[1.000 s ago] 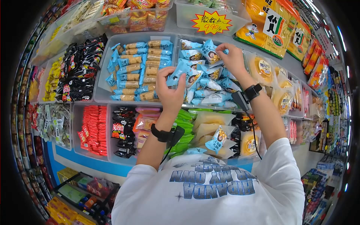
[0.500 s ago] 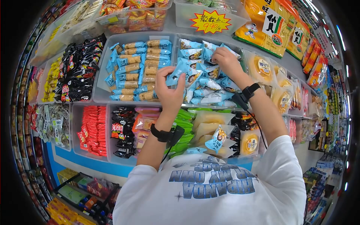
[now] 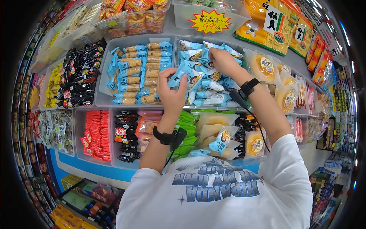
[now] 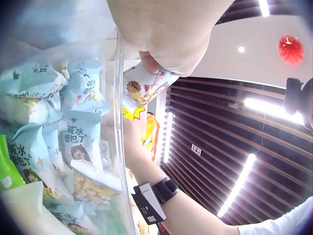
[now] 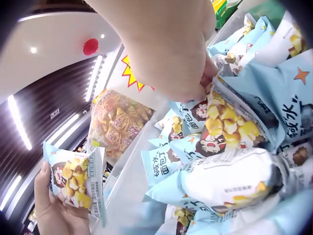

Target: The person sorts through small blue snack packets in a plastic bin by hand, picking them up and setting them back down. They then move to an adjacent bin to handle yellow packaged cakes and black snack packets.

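Note:
Above the bin of light-blue snack packets, the left hand (image 3: 172, 91) holds one blue packet (image 3: 180, 73) between thumb and fingers; the right wrist view shows that packet (image 5: 74, 180) upright in the left hand (image 5: 54, 210), its printed side facing the camera. Inside the same bin, the right hand (image 3: 225, 63) reaches down among the packets. Its fingertips pinch the edge of a packet (image 5: 230, 120) with yellow pieces printed on it, seen in the right wrist view under the right hand (image 5: 168, 49). More packets (image 4: 80, 137) lie piled beside it in the left wrist view.
Left of the bin stands a bin of wafer-like rolls (image 3: 131, 71); round cakes (image 3: 265, 65) lie to its right. A front row holds red packets (image 3: 97, 133) and green packets (image 3: 187, 133). A yellow price sign (image 3: 210, 21) hangs on a bin behind.
The right hand has moved left and lower within the blue-packet bin, leaving the packet it touched at the back. The left hand still holds its packet in nearly the same place.

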Demonstrator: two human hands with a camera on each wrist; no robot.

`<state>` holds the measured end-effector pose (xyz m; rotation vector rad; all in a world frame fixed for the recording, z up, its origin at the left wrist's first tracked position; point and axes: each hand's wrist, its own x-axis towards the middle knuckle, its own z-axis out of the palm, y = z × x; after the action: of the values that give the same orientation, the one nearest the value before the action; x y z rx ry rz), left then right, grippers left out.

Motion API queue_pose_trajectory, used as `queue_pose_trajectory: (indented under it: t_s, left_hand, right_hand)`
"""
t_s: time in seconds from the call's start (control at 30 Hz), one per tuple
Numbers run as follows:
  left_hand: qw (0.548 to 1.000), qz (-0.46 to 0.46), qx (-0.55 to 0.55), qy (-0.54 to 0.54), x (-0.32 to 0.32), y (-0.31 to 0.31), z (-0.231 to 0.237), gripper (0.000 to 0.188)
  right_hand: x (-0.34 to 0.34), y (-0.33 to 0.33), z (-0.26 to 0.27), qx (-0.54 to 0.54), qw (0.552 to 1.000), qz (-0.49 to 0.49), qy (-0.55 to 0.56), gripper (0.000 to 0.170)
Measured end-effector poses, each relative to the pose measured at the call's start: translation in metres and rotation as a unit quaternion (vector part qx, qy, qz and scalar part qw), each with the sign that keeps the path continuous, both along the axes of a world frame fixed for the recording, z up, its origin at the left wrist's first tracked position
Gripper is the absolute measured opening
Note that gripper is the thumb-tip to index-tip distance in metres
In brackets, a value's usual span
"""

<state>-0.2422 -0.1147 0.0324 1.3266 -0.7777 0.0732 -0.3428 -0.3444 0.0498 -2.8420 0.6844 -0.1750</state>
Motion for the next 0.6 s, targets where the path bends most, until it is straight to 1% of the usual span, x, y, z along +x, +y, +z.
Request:
queue_pose_trajectory:
  t_s: [0.03,0.1,0.13,0.2,0.23,0.3,0.33,0.4,0.43,0.5,0.53,0.6]
  left_hand:
    - [1.000,-0.001,0.000,0.000,0.000,0.000,0.000,0.028]
    - [1.000,0.000,-0.002,0.004,0.000,0.000,0.000,0.028]
    - [1.000,0.000,-0.003,0.004,0.000,0.000,0.000,0.028]
    - [1.000,-0.001,0.002,-0.003,0.000,0.000,-0.001,0.028]
    - [1.000,-0.002,0.002,-0.003,0.000,-0.001,-0.001,0.028]
    - [0.999,-0.014,-0.008,0.028,0.000,-0.001,-0.003,0.028]
    - [0.999,-0.015,-0.008,0.027,0.000,-0.001,-0.004,0.028]
    - [1.000,-0.016,-0.009,0.023,0.001,-0.001,-0.004,0.028]
    - [1.000,-0.018,-0.008,0.023,0.000,-0.001,-0.003,0.028]
    - [1.000,-0.012,0.002,0.014,0.000,0.000,-0.001,0.028]
    - [1.000,-0.013,0.001,0.014,-0.001,0.000,0.000,0.028]
    - [0.999,-0.018,-0.003,0.033,-0.002,0.000,0.000,0.027]
  right_hand:
    - [0.000,0.004,0.000,0.000,1.000,-0.001,0.000,0.021]
    - [-0.004,0.011,-0.002,0.043,0.991,-0.003,-0.124,0.042]
    - [-0.004,0.010,-0.003,0.043,0.991,-0.002,-0.124,0.042]
    - [-0.003,0.006,-0.003,0.026,0.999,0.002,-0.045,0.048]
    - [-0.003,0.004,0.000,0.025,0.999,0.001,-0.045,0.048]
    - [-0.001,-0.003,0.009,0.073,0.997,0.018,-0.024,0.034]
    - [0.001,-0.008,0.015,0.074,0.997,0.018,-0.024,0.034]
    - [0.002,-0.016,0.024,0.130,0.990,0.052,0.030,0.023]
    - [0.001,-0.017,0.019,0.131,0.990,0.050,0.030,0.023]
    - [0.002,-0.012,0.003,0.027,0.998,0.049,0.034,0.024]
    - [0.001,-0.009,-0.003,0.026,0.998,0.048,0.034,0.024]
    - [-0.001,0.002,-0.013,-0.016,1.000,-0.018,0.002,0.028]
